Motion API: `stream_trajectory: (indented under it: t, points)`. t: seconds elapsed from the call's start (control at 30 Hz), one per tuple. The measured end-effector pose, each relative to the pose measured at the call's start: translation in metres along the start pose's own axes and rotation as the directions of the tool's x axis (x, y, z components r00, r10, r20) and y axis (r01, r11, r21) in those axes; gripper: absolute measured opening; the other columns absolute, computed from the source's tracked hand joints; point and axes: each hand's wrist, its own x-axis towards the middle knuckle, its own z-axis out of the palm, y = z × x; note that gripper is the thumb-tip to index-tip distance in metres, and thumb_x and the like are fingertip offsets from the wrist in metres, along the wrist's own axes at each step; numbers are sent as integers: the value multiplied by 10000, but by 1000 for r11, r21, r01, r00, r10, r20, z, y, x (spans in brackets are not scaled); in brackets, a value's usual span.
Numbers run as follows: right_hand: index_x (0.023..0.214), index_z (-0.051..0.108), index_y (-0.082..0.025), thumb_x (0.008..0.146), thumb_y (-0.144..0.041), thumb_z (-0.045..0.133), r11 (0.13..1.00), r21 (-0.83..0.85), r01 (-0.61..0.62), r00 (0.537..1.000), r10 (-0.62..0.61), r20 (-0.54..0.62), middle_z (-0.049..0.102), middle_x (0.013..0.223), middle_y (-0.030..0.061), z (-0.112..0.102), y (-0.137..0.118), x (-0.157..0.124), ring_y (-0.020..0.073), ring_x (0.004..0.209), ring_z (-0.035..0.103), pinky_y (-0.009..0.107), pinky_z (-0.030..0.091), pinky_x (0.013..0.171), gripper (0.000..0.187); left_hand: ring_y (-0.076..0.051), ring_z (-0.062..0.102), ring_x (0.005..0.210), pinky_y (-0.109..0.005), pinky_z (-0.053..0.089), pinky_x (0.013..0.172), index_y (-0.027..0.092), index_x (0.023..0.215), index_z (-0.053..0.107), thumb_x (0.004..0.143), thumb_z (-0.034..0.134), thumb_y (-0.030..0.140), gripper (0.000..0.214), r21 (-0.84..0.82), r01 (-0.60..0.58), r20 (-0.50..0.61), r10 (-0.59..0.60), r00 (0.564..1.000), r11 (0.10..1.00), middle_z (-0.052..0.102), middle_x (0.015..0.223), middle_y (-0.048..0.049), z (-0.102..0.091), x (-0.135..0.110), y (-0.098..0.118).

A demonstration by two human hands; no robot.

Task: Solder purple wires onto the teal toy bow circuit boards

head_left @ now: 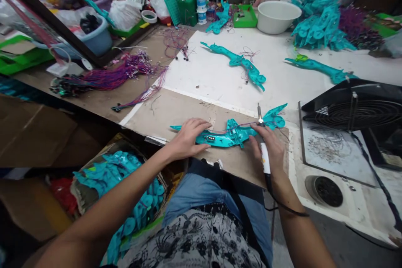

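Note:
A long teal plastic toy shell (pixel 220 137) lies across the near edge of the work table, with thin wires along its top side and a small metal-and-black component set into it. Over its left part, my left hand (pixel 187 136) has fingers on the far side and thumb on the near side, gripping it. Held in my right hand (pixel 270 146) is a soldering iron (pixel 264 157), its white handle between thumb and fingers and its metal tip pointing away from me. Those right fingertips are close to the shell's right part.
Bundled purple-and-red wires (pixel 116 73) lie left. Two more teal shells (pixel 234 59) rest farther back, beside a white basin (pixel 278 14) and a teal pile (pixel 317 16). A black fan (pixel 354 104) and a round tin (pixel 325 190) stand right. Below left, a box holds teal parts (pixel 138 201).

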Motion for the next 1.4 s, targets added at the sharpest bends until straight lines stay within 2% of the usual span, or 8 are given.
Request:
stream_trajectory:
  t: [0.17, 0.33, 0.73, 0.83, 0.93, 1.1, 1.2, 1.4]
  points:
    - [1227, 548, -217, 836, -141, 606, 979, 169, 111, 983, -133, 124, 667, 1148, 82, 12, -29, -2, 234, 1155, 572, 438, 478, 984, 403, -245, 509, 1138, -411, 396, 996, 195, 1083, 607, 820, 601, 282, 277, -5, 139, -170, -137, 976, 990, 586, 1176, -105, -22, -34, -8]
    - [1199, 566, -218, 822, -101, 605, 954, 255, 161, 979, -188, 85, 700, 1060, 72, 32, -54, -1, 219, 1033, 626, 409, 509, 926, 397, -216, 547, 957, -366, 443, 869, 195, 1008, 627, 864, 504, 238, 194, 47, 336, -298, -308, 904, 941, 622, 964, -76, -18, -60, -18]
    - [1140, 593, -179, 846, -115, 587, 938, 307, 159, 972, -203, 118, 704, 1007, 85, 67, -85, 10, 233, 984, 626, 387, 529, 841, 301, -233, 542, 858, -340, 445, 748, 151, 882, 622, 859, 492, 178, 135, 428, 218, -78, -205, 976, 877, 600, 881, -104, -21, -31, -23]
    - [1163, 584, -199, 850, -123, 584, 936, 326, 134, 979, -176, 106, 701, 1017, 78, 68, -87, 10, 230, 994, 623, 386, 530, 838, 322, -206, 568, 826, -320, 457, 740, 147, 882, 608, 856, 504, 176, 111, 249, 218, -107, -197, 974, 944, 624, 851, -82, -28, -33, -18]
    - [1218, 548, -235, 850, -112, 585, 906, 405, 119, 985, -159, 68, 681, 1099, 67, 64, -94, 14, 211, 1038, 612, 376, 525, 872, 389, -149, 592, 721, -260, 468, 669, 154, 937, 615, 834, 563, 212, 129, -161, 299, -153, -323, 934, 941, 651, 794, -30, -31, -34, -5]
    - [1205, 534, -253, 853, -111, 592, 843, 533, 67, 994, -103, 39, 671, 1065, 57, 63, -107, 19, 183, 968, 627, 351, 537, 831, 384, -165, 672, 776, -268, 522, 715, 148, 985, 626, 778, 651, 319, 270, -754, 339, 12, -504, 863, 563, 724, 849, -46, -22, -30, 16]
    - [1177, 534, -252, 858, -113, 585, 832, 555, 30, 998, -58, 32, 666, 993, 43, 66, -110, 18, 165, 908, 628, 333, 535, 803, 352, -171, 689, 779, -275, 539, 725, 147, 1003, 624, 751, 690, 341, 326, -862, 326, 71, -545, 836, 388, 740, 882, -58, -16, -28, 21]
    - [1149, 535, -257, 856, -99, 579, 795, 606, -8, 1000, 17, -9, 661, 967, 35, 71, -116, 14, 158, 889, 617, 327, 528, 797, 335, -157, 682, 661, -246, 537, 637, 147, 890, 627, 738, 718, 369, 284, -833, 359, 29, -615, 788, 421, 735, 745, -36, -15, -34, 25]
